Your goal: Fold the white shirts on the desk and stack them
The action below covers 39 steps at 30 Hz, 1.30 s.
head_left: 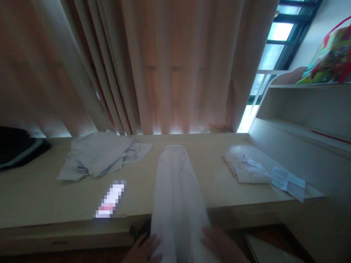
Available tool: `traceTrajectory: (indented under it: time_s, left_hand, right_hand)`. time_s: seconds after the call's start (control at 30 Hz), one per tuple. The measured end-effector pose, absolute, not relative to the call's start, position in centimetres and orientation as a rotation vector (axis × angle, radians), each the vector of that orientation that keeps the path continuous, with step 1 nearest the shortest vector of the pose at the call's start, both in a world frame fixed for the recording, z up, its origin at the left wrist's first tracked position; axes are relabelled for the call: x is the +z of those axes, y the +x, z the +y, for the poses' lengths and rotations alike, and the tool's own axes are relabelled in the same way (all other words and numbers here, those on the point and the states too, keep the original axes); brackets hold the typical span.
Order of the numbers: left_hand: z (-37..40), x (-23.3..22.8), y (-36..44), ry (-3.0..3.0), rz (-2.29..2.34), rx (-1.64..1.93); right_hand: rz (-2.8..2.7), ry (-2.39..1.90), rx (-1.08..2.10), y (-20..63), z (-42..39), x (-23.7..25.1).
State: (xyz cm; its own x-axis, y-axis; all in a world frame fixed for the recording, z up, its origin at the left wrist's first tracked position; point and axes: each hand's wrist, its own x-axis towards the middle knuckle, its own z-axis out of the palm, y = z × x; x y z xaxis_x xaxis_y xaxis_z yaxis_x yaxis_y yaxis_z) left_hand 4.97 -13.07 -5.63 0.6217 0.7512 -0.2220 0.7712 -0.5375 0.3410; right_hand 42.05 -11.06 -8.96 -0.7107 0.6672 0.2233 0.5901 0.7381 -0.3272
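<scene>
Gripping white garment (177, 190) | left hand (142, 250), right hand (219, 244) cut off | fingers' clench unclear

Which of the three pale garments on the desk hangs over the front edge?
The long white garment in the middle, between both hands; the crumpled one and the folded one lie wholly on the desk.

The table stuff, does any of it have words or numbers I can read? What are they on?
No text can be read here.
The small flat item on the table is blanked out.
The paper slip beside the folded white cloth is too blurred to read.
The colourful bag on the shelf shows a pattern only.
The long white garment under both hands bears no visible label.
</scene>
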Motion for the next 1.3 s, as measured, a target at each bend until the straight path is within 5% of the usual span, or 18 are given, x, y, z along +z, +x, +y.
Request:
traceTrajectory:
  time_s: [0.23,0.37,0.7,0.97,1.3]
  left_hand:
    - [-13.6,-8.8,4.4,2.381,1.317,-0.08]
    - [-13.6,-9.5,3.4,2.17,1.521,0.364]
    - [-4.1,-0.9,4.6,1.256,1.612,1.023]
    - [2.0,-4.5,4.0,1.171,1.662,0.894]
    - [1.1,-2.7,4.3,0.95,1.46,0.951]
  right_hand:
    - [-2.261,-1.273,0.599,41.9,-13.2,-9.2]
    - [-1.873,-1.384,0.785,41.5,-12.5,-8.9]
    - [-1.436,-1.476,0.933,38.9,-0.2,-3.8]
    - [-1.545,-1.648,1.107,38.1,7.2,-8.8]
    - [-1.264,-1.544,1.256,38.9,6.2,-7.8]
